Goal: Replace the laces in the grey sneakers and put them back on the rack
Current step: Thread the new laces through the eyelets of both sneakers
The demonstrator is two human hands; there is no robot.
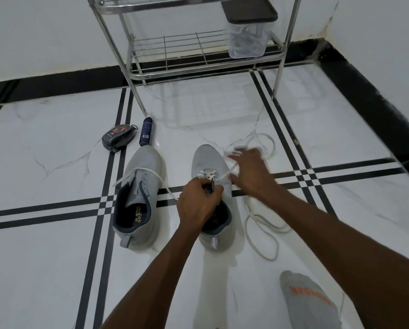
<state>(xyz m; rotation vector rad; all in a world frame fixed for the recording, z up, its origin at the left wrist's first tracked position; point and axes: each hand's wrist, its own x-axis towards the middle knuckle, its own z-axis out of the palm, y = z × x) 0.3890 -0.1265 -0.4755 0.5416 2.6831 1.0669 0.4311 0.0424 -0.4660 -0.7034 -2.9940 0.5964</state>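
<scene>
A: Entry, floor scan, left to right. What sits at the far left?

B: A dark oval case [118, 138] lies on the white tile floor [44, 269], and just beside it a dark blue bottle [146, 132] lies on its side, near the front left leg of the metal rack [205, 65].

A: Rack contents?

B: A clear plastic container [248, 39] with a dark lid stands on the right end of the lower shelf.

A: First sneaker?

B: The left sneaker [138, 195] stands on the floor, toe toward the rack, with one flat white lace [148, 171] crossing its lower eyelets and its ends trailing off both sides.

A: Second one?

B: The right sneaker [209, 162] stands parallel, just beside the first. White lacing crosses near its toe. The left hand [198, 203] curls closed around the tongue area, gripping the shoe's upper.

A: Right hand?

B: The right hand [251, 172] reaches over the shoe's right side, fingers spread; a white lace end runs under it. Motion blur: cannot tell whether it pinches the lace.

A: Further right?

B: A loose white cord [262, 236] loops on the floor beside that shoe. A grey sock [310, 302] with orange print shows at the bottom right.
</scene>
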